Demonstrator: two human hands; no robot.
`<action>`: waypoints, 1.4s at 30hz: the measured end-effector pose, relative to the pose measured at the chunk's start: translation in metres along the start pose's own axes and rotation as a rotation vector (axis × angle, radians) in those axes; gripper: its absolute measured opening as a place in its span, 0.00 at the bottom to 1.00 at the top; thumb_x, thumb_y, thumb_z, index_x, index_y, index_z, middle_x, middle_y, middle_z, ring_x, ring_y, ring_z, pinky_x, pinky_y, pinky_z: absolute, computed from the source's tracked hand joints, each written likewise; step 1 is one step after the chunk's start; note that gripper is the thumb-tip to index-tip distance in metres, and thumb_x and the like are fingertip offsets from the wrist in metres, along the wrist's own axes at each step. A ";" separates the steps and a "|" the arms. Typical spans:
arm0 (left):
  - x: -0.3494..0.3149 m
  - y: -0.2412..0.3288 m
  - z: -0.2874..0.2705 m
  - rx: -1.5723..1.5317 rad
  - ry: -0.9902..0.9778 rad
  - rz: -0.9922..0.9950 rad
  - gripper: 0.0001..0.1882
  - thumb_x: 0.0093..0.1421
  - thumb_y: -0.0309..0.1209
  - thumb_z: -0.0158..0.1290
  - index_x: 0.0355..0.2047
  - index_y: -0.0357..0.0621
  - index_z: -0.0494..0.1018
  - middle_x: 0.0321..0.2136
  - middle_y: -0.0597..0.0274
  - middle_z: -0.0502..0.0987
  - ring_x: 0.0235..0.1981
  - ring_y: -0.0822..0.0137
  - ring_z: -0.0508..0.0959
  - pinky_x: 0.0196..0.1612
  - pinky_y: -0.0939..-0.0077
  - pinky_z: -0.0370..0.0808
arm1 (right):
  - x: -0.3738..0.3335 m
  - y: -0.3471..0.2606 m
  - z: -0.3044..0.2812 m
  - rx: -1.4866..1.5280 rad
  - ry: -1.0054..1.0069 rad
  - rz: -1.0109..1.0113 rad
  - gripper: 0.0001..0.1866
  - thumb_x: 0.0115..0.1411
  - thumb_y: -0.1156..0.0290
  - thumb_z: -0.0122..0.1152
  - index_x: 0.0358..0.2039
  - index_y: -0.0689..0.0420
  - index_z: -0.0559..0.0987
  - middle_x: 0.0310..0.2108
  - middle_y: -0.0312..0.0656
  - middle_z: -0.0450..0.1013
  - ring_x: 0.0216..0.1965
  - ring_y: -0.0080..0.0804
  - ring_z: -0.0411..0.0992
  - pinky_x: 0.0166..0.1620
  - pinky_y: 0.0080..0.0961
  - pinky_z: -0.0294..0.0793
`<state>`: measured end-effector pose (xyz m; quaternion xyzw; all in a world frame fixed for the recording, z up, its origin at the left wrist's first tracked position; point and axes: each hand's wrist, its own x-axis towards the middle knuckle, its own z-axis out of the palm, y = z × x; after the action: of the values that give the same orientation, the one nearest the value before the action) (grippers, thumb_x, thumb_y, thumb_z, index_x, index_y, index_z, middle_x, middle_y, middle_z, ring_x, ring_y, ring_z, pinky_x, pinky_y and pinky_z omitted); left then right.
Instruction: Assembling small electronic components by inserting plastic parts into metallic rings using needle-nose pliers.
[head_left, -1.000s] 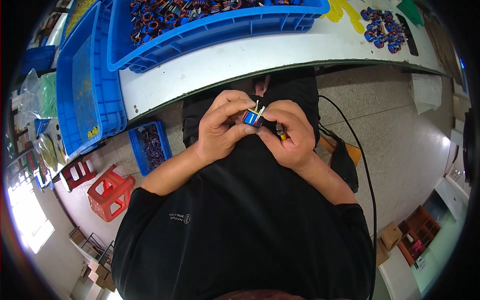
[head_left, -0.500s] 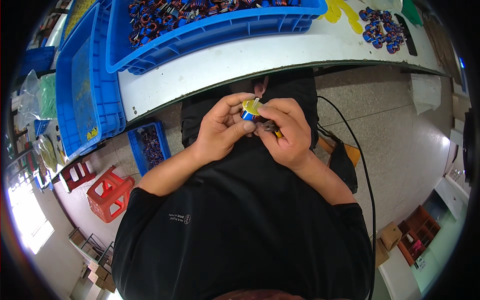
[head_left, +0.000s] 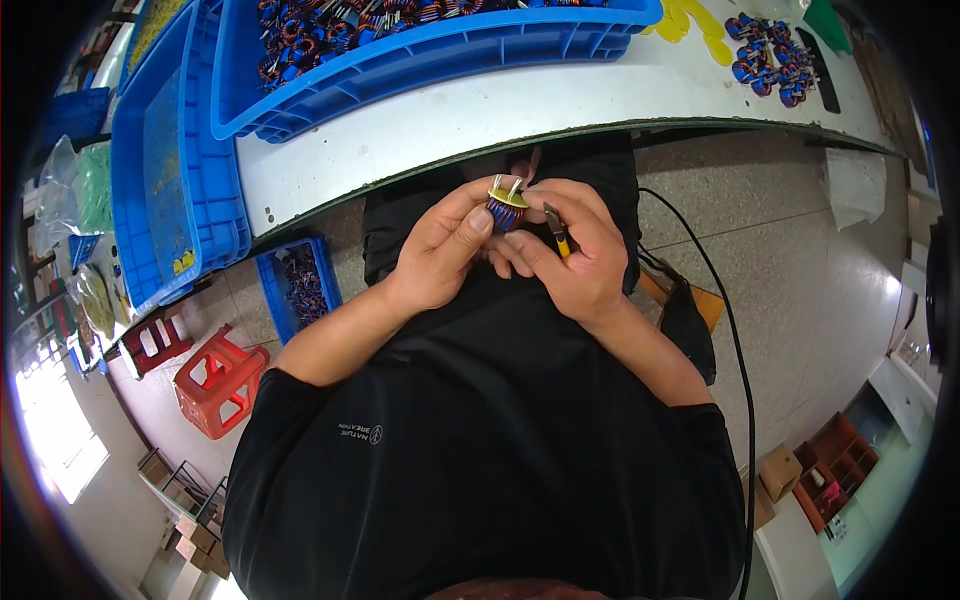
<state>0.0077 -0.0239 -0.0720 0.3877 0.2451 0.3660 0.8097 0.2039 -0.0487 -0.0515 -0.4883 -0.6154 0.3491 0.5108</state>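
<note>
My left hand (head_left: pixel 445 250) and my right hand (head_left: pixel 570 255) meet over my lap, just below the white table's edge (head_left: pixel 400 180). Between the fingertips sits a small wound coil (head_left: pixel 507 205), blue and copper coloured, with a yellow base plate and short metal leads pointing up. My left thumb and fingers pinch the coil. My right hand also touches it and holds a thin tool with a yellow and black handle (head_left: pixel 558 235) against its palm.
A large blue crate (head_left: pixel 430 55) full of similar coils stands on the table, with an emptier blue crate (head_left: pixel 170 170) to its left. Several finished coils (head_left: pixel 770 65) lie at the table's right. On the floor: a small blue bin (head_left: pixel 298 285), red stools (head_left: pixel 220 385), a black cable (head_left: pixel 735 330).
The coil has been turned between the fingers, so its yellow base and leads now face up. Both hands stay together at the same spot above the lap.
</note>
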 end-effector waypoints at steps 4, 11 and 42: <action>0.000 0.001 0.008 0.018 0.034 0.011 0.24 0.80 0.33 0.41 0.71 0.35 0.57 0.51 0.47 0.78 0.37 0.62 0.84 0.40 0.78 0.82 | 0.001 0.000 0.001 -0.027 0.001 -0.038 0.21 0.50 0.82 0.73 0.46 0.62 0.83 0.46 0.44 0.79 0.40 0.39 0.77 0.47 0.29 0.77; -0.001 0.006 0.006 0.044 -0.036 -0.015 0.24 0.80 0.34 0.41 0.71 0.36 0.59 0.48 0.49 0.79 0.38 0.64 0.83 0.41 0.77 0.81 | 0.003 0.009 -0.003 -0.191 -0.025 -0.282 0.22 0.46 0.82 0.74 0.44 0.61 0.82 0.43 0.43 0.80 0.39 0.41 0.76 0.48 0.34 0.78; 0.003 0.009 0.015 0.001 0.108 0.095 0.21 0.68 0.19 0.58 0.60 0.36 0.72 0.52 0.56 0.79 0.49 0.67 0.81 0.55 0.75 0.79 | 0.009 0.006 0.000 -0.285 0.004 -0.414 0.24 0.45 0.83 0.70 0.47 0.62 0.81 0.44 0.45 0.79 0.40 0.43 0.76 0.49 0.36 0.78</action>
<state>0.0161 -0.0247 -0.0558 0.3790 0.2698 0.4244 0.7768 0.2051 -0.0383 -0.0547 -0.4195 -0.7442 0.1457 0.4989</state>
